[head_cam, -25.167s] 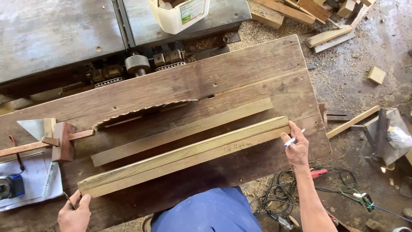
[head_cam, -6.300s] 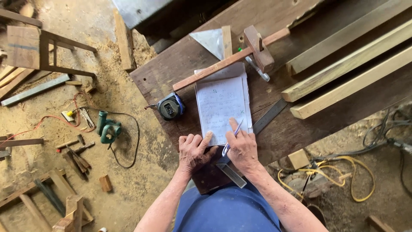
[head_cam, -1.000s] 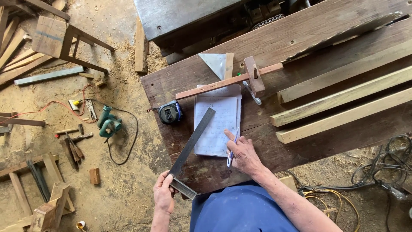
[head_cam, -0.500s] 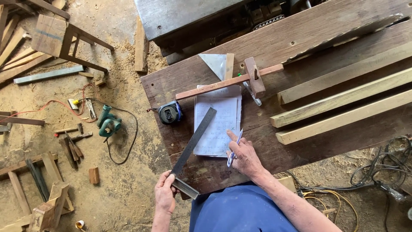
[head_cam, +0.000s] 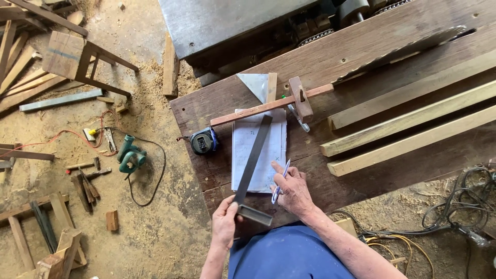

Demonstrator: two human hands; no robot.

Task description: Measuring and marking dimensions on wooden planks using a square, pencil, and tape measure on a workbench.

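The square [head_cam: 251,168] lies slantwise over the paper [head_cam: 259,150] at the lower middle of the frame, its long blade running up toward the upper right and its short stock at the near edge of the surface [head_cam: 330,57]. The left hand [head_cam: 225,223] is closed around the corner where blade and stock meet. The right hand [head_cam: 293,189] rests on the paper's lower right corner, fingers curled around a pen [head_cam: 279,181] whose tip points up at the sheet; faint marks on the paper are too small to read.

Just left of the paper sits a tape measure [head_cam: 203,141]. Above the paper a wooden marking gauge [head_cam: 279,102] lies across the surface, with a grey triangular piece [head_cam: 256,85] behind it. To the right, three pale battens [head_cam: 413,121] lie side by side, all cut off by the right edge. A toothed saw blade [head_cam: 403,47] stands up out of a slot in the dark planks at upper right, only partly showing.

The surface is worn dark wood; a grey metal machine top [head_cam: 232,23] behind it is cut off by the top edge. The floor [head_cam: 155,227] is bare earth strewn with sawdust, offcuts and a wooden stool [head_cam: 77,59] at upper left. A green power tool [head_cam: 129,156] with its cord lies left of the surface, and tangled cables [head_cam: 465,206] at lower right.
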